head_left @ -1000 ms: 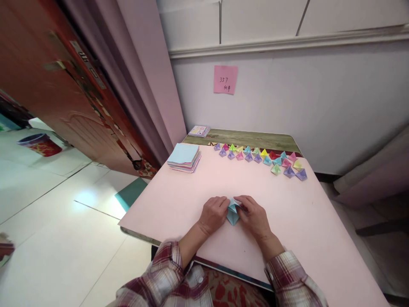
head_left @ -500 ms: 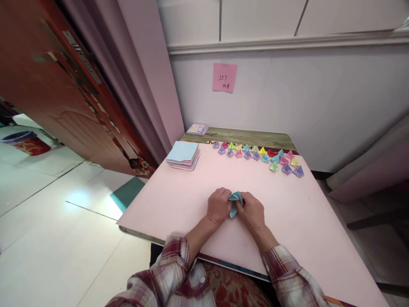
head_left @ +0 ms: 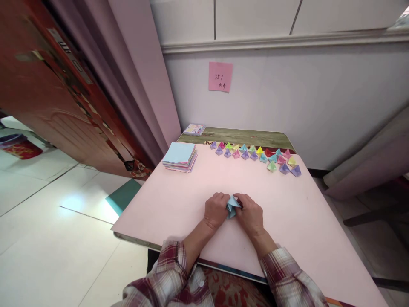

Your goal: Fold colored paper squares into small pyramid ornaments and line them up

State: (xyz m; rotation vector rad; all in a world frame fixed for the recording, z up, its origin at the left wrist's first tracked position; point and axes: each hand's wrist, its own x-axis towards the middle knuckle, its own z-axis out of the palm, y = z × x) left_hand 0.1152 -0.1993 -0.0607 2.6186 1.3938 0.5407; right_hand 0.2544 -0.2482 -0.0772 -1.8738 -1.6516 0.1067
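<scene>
Between my two hands is a piece of light blue origami paper (head_left: 232,206), partly folded, with pointed flaps showing. My left hand (head_left: 217,209) grips its left side, fingers curled and closed. On the opposite side my right hand (head_left: 250,214) pinches the paper's edge, its fingers bent. Both hands are low over the pale pink tabletop (head_left: 179,204), near the front of the table. The fingertips hide part of the paper.
Small folded paper shapes (head_left: 245,154) in many colours stand in rows at the back right. A stack of square paper sheets (head_left: 180,153) lies at the back left, with a printed packet (head_left: 194,129) behind it. A pink note (head_left: 220,77) hangs on the wall.
The blue paper has become more compact, its top flap now spread into a point between my hands. My hands stay around it with a slight shift. The whole view has moved a little.
</scene>
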